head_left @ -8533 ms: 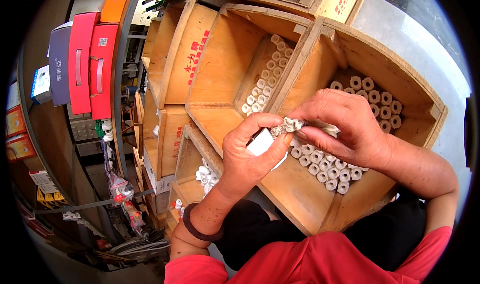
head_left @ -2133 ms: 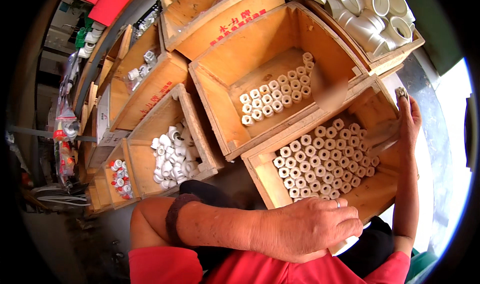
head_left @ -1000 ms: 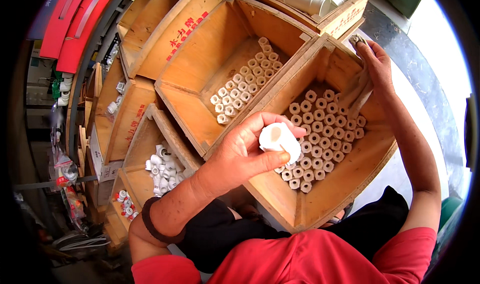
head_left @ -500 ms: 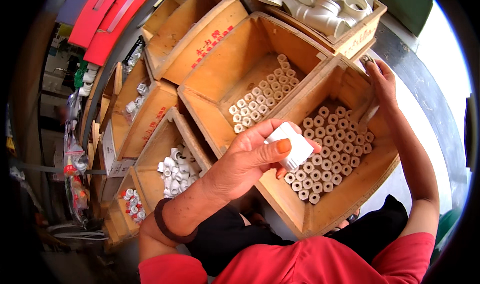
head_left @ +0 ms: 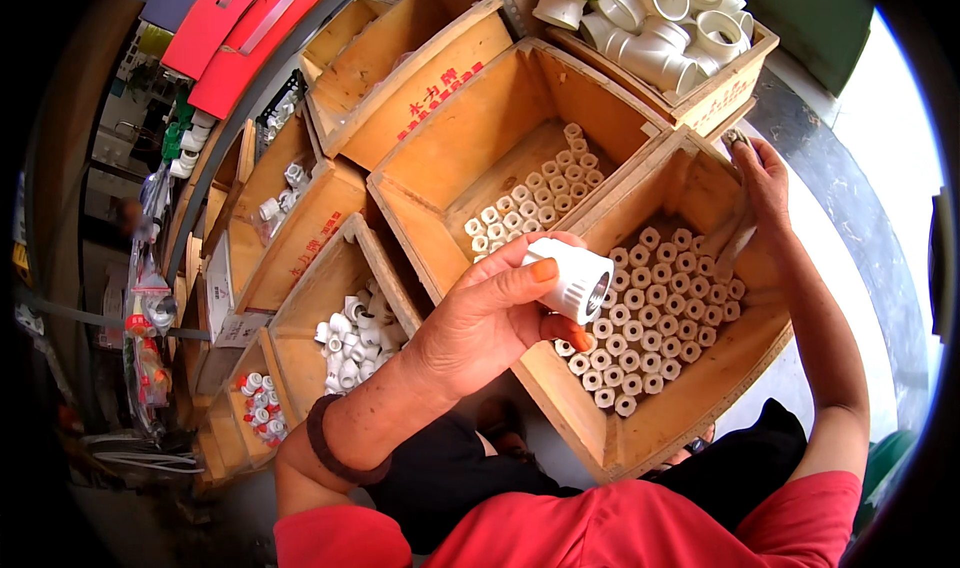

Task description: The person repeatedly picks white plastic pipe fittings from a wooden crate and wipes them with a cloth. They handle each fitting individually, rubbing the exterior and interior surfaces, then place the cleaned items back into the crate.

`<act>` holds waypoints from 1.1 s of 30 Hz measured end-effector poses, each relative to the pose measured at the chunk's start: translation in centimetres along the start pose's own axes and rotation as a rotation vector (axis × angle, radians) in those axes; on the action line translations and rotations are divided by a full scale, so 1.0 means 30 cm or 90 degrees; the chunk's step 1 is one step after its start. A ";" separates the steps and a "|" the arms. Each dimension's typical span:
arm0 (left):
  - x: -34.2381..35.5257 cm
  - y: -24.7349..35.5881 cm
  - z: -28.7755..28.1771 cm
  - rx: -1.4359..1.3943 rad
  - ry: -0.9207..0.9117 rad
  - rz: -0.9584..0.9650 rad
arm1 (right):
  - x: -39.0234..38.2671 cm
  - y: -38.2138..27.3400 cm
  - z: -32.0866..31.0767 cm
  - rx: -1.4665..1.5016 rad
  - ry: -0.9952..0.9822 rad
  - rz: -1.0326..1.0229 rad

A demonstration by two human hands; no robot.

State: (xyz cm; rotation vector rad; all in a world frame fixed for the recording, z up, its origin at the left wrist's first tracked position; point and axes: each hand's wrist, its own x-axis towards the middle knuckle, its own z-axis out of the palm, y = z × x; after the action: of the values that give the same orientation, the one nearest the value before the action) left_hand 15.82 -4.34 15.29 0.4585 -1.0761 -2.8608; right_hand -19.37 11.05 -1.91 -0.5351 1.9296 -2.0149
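My left hand [head_left: 500, 303] is closed round a white plastic pipe fitting [head_left: 568, 276], thumb on top and fingers beneath. The fitting has a ribbed collar, and its round open end faces right, showing a dark metallic inside. It is held above a wooden box [head_left: 570, 398] with rows of small white hex-shaped fittings [head_left: 655, 318] standing on its bottom. My right hand [head_left: 765, 183] is closed at that box's far right rim, on what looks like a greyish-tan rag [head_left: 737, 243]. One end of it shows above the fist, the other hangs inside the box; the fingers partly hide it.
Left of it, another wooden box [head_left: 420, 188] holds more small white fittings. A box [head_left: 725, 93] of large white pipe tees and elbows stands at the back. Lower left are bins with white elbows [head_left: 350, 343] and red-and-white fittings [head_left: 262, 408]. Red cartons [head_left: 240, 58] lie upper left.
My left hand has turned the pipe fitting, so its open end now faces right and shows the inside. The right hand stays at the rim. The whole view has shifted slightly.
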 end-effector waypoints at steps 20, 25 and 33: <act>-0.006 -0.008 0.017 -0.018 0.025 0.055 | -0.411 -0.599 0.291 -0.052 -0.406 -0.392; -0.007 -0.019 0.020 0.007 0.053 0.073 | -0.457 -0.614 0.322 -0.114 -0.398 -0.487; -0.020 0.015 0.003 -0.020 0.056 0.086 | -0.456 -0.605 0.314 -0.192 -0.451 -0.571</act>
State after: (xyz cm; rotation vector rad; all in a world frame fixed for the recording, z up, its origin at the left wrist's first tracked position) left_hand 16.34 -4.53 15.80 0.4835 -1.0050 -2.7094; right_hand -2.19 9.97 15.65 -2.1449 1.6337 -1.5097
